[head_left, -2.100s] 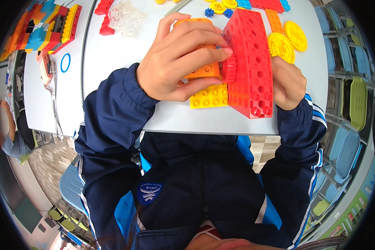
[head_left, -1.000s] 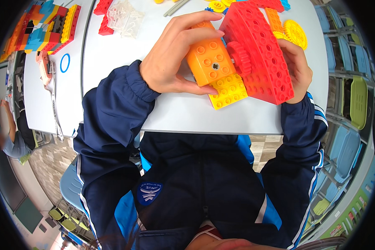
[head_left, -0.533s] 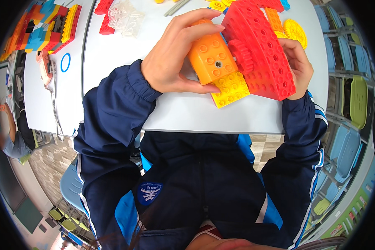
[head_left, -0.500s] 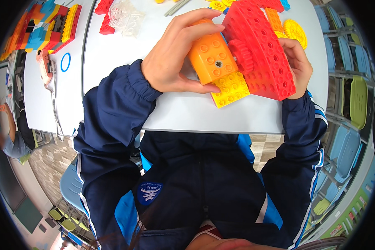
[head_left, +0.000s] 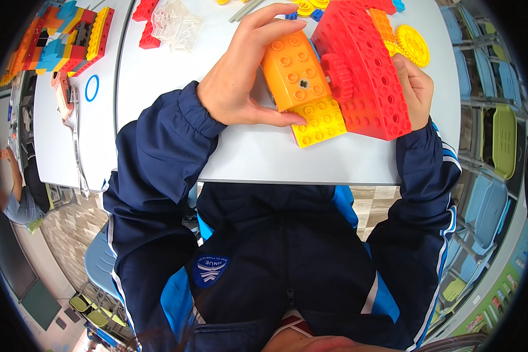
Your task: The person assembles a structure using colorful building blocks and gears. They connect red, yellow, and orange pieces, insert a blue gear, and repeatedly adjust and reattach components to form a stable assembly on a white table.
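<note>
My left hand point(head_left: 234, 82) curves around an orange studded block point(head_left: 294, 69) with a small cross-shaped hole. Its thumb lies along the lower edge and the fingers reach over the far end. Joined under the orange block is a yellow studded brick point(head_left: 320, 123). To the right stands a large red structure of holed beams point(head_left: 374, 76), tilted over the table. A red gear point(head_left: 337, 77) sits between it and the orange block. My right hand point(head_left: 418, 85) grips the red structure's right side; part of the fingers is hidden behind it.
A yellow gear point(head_left: 413, 46) lies beyond my right hand. Clear plastic parts point(head_left: 175, 26) and red bricks point(head_left: 149, 36) lie at the back left. A built brick model point(head_left: 64, 44), a blue ring point(head_left: 92, 88) and a strap point(head_left: 76, 129) occupy the left table. Chairs point(head_left: 481, 205) stand right.
The orange block, yellow brick and red structure have shifted slightly left and away from me. My left fingers have moved up a little, and more of the orange block shows.
</note>
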Action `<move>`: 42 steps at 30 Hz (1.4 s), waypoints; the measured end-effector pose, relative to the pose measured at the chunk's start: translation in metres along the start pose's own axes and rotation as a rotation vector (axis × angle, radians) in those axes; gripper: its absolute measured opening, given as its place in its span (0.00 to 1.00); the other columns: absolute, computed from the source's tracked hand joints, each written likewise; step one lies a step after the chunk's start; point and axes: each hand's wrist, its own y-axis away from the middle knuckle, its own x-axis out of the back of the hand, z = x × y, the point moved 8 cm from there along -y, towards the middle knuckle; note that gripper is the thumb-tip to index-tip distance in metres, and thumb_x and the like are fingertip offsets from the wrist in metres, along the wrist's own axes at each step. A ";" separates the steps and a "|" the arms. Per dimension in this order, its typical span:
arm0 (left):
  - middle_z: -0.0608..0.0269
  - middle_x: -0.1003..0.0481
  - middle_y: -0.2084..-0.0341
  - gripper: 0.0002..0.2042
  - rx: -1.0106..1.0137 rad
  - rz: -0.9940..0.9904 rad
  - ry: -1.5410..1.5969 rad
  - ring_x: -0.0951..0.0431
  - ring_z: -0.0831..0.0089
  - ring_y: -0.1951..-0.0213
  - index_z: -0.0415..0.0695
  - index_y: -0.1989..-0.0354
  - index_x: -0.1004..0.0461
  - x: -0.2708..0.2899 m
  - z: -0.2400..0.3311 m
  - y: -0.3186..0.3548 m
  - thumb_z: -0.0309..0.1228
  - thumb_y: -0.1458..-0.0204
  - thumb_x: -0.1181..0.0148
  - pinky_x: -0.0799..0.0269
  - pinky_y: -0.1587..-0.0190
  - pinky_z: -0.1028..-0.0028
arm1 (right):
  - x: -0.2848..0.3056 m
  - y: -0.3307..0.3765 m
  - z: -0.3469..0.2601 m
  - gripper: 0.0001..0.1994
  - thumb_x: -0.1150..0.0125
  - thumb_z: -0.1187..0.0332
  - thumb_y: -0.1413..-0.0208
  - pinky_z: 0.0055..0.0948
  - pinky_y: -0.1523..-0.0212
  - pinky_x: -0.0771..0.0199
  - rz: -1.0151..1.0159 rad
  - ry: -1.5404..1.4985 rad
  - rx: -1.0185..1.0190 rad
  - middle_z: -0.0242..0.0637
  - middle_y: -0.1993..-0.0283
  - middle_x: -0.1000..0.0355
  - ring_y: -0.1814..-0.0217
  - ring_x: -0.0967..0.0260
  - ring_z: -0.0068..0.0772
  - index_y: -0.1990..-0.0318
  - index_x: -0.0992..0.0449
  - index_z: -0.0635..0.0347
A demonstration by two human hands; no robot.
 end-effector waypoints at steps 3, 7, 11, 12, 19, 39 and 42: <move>0.38 0.47 0.37 0.54 0.001 -0.008 -0.011 0.47 0.44 0.32 0.42 0.34 0.47 0.001 0.001 -0.001 0.45 0.69 0.18 0.49 0.33 0.53 | -0.002 0.000 -0.012 0.12 0.48 0.64 0.32 0.16 0.66 0.35 -0.096 0.091 0.166 0.29 0.67 0.28 0.68 0.35 0.15 0.64 0.26 0.64; 0.40 0.47 0.37 0.56 -0.048 0.019 0.009 0.48 0.46 0.32 0.42 0.32 0.50 0.002 0.004 -0.004 0.43 0.70 0.18 0.49 0.33 0.53 | -0.008 0.001 -0.022 0.04 0.44 0.74 0.36 0.20 0.57 0.30 -0.136 -0.003 0.270 0.33 0.60 0.28 0.59 0.31 0.20 0.57 0.28 0.65; 0.42 0.46 0.36 0.62 0.122 0.021 0.191 0.47 0.53 0.31 0.41 0.29 0.59 -0.001 -0.007 0.004 0.37 0.70 0.17 0.46 0.34 0.57 | -0.007 0.002 -0.027 0.05 0.42 0.78 0.39 0.21 0.54 0.28 -0.123 0.042 0.317 0.34 0.58 0.28 0.56 0.29 0.23 0.56 0.28 0.65; 0.42 0.45 0.36 0.63 0.165 0.019 0.242 0.46 0.55 0.32 0.41 0.28 0.61 -0.002 -0.012 0.005 0.36 0.70 0.17 0.46 0.33 0.58 | -0.006 0.003 -0.028 0.05 0.42 0.78 0.39 0.21 0.54 0.28 -0.111 0.048 0.318 0.34 0.59 0.28 0.56 0.28 0.24 0.57 0.28 0.66; 0.48 0.38 0.37 0.64 0.308 0.057 0.451 0.36 0.61 0.37 0.43 0.27 0.67 0.001 -0.030 0.003 0.28 0.67 0.19 0.43 0.33 0.62 | -0.004 0.005 -0.024 0.05 0.42 0.76 0.38 0.21 0.60 0.26 -0.085 0.060 0.298 0.35 0.59 0.27 0.63 0.29 0.22 0.57 0.26 0.66; 0.55 0.22 0.53 0.33 0.669 0.303 0.704 0.21 0.69 0.52 0.38 0.41 0.32 0.000 -0.037 0.022 0.48 0.49 0.33 0.27 0.46 0.71 | -0.008 0.004 -0.038 0.08 0.45 0.70 0.34 0.20 0.72 0.28 0.033 -0.032 0.348 0.34 0.69 0.27 0.74 0.33 0.20 0.61 0.26 0.68; 0.55 0.22 0.54 0.33 0.745 0.279 0.692 0.21 0.70 0.52 0.38 0.41 0.33 -0.003 -0.035 0.023 0.50 0.48 0.34 0.28 0.45 0.72 | -0.006 0.006 -0.035 0.12 0.47 0.67 0.33 0.19 0.75 0.33 0.042 0.038 0.322 0.32 0.74 0.29 0.78 0.35 0.19 0.65 0.25 0.67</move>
